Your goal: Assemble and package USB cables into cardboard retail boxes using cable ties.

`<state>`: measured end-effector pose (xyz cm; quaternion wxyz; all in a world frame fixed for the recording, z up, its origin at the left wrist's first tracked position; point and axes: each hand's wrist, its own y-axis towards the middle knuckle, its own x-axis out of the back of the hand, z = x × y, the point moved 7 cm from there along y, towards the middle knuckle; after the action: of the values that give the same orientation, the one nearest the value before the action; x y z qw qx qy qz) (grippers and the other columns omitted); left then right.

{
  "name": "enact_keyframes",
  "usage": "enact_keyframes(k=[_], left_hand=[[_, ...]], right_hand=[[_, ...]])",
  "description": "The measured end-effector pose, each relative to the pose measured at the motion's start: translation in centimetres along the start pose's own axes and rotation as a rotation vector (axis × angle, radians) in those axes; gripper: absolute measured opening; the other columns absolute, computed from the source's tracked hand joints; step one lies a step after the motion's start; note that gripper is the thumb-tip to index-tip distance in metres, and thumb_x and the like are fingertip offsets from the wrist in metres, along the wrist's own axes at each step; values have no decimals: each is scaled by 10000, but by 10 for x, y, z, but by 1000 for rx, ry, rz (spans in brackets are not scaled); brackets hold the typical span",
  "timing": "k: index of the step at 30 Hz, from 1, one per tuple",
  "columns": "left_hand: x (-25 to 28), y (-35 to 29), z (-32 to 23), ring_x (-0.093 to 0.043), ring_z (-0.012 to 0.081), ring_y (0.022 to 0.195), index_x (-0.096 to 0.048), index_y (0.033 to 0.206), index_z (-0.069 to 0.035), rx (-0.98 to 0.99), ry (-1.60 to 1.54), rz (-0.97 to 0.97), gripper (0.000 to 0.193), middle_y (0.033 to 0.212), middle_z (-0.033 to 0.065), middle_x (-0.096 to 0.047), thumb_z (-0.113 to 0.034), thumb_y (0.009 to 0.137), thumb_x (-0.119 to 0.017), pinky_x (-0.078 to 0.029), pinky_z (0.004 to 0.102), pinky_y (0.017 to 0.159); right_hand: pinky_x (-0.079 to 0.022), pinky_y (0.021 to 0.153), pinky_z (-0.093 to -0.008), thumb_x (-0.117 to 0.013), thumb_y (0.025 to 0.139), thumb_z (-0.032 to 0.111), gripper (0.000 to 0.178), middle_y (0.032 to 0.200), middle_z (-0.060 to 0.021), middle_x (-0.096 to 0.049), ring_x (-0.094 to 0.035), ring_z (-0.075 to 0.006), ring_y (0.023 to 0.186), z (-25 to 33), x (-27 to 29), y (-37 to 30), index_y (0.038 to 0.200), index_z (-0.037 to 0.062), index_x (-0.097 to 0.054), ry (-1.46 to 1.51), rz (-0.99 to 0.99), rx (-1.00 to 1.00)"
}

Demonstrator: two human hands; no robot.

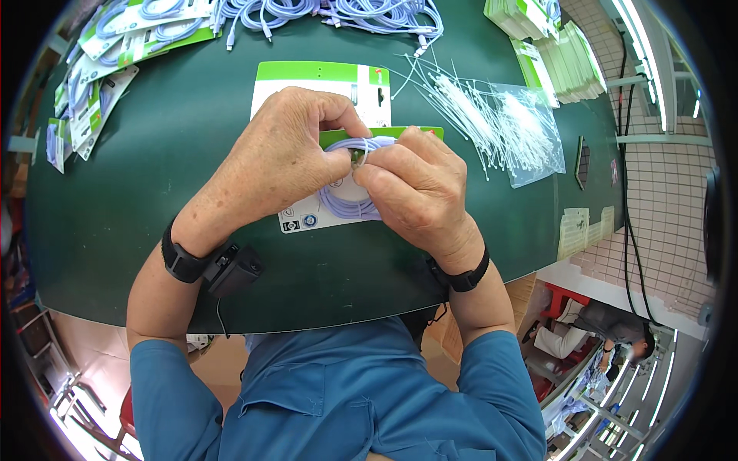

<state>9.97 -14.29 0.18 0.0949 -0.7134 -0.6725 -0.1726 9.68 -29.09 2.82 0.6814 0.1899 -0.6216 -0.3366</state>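
A coiled lavender cable [347, 203] lies against a white and green packaging card [314, 218] in front of me. My left hand [277, 154] is closed on the coil's upper left side, thumb and index finger gripping it near a thin white cable tie [365, 150]. My right hand [423, 188] is closed in a pinch at the tie, its knuckles over the right part of the coil and card. The fingers partly hide the tie's ends. Just beyond, another green and white card [307, 75] lies on the table.
Loose white cable ties [465, 107] spread at the right beside a clear plastic bag [530, 138] of more. Lavender cables [269, 14] are heaped at the back, carded cables [92, 96] at far left, stacked cards [570, 65] at far right. A person [607, 326] sits lower right.
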Motion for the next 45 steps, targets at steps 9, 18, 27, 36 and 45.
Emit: enact_keyframes(k=[9, 18, 27, 36, 45], left_hand=[[2, -2, 1, -693, 139, 831, -741, 942, 50, 0, -107, -3, 241, 878, 105, -747, 4, 740, -617, -562, 286, 790], [1, -4, -16, -702, 149, 802, -742, 945, 38, -79, -149, 17, 243, 880, 112, -749, 7, 742, -612, -562, 285, 755], [-5, -6, -25, -706, 151, 846, -734, 951, 41, -125, -48, 67, 257, 900, 73, -740, 87, 720, -629, -554, 270, 840], [-9, -9, -30, -712, 228, 798, -708, 923, 14, -236, 124, 81, 240, 902, 116, -733, 97, 710, -639, -557, 299, 754], [-14, -14, -36, -693, 285, 751, -694, 937, -45, -329, 218, 56, 248, 904, 108, -715, 60, 714, -675, -539, 367, 660]], right_hand=[[-516, 627, -272, -757, 881, -30, 137, 884, -94, -729, -665, -158, 713, -41, 44, -14, 998, 11, -700, 159, -316, -277], [-568, 774, -249, -676, 996, 150, 199, 1023, -67, -727, -688, -102, 881, -92, -14, -55, 1126, 0, -692, 1212, -37, -1156], [-565, 902, -258, -747, 948, 281, 546, 1313, -84, -627, -650, -137, 1117, -56, -49, -84, 1398, 54, -536, 1532, 27, -1157], [-570, 800, -220, -710, 994, 239, 280, 1056, -13, -673, -658, -71, 916, -51, -65, -58, 1178, 47, -623, 1878, 124, -950], [-527, 662, -204, -706, 1000, 256, 200, 904, 29, -671, -637, -32, 782, -65, -62, -58, 1009, 61, -659, 1569, 221, -1167]])
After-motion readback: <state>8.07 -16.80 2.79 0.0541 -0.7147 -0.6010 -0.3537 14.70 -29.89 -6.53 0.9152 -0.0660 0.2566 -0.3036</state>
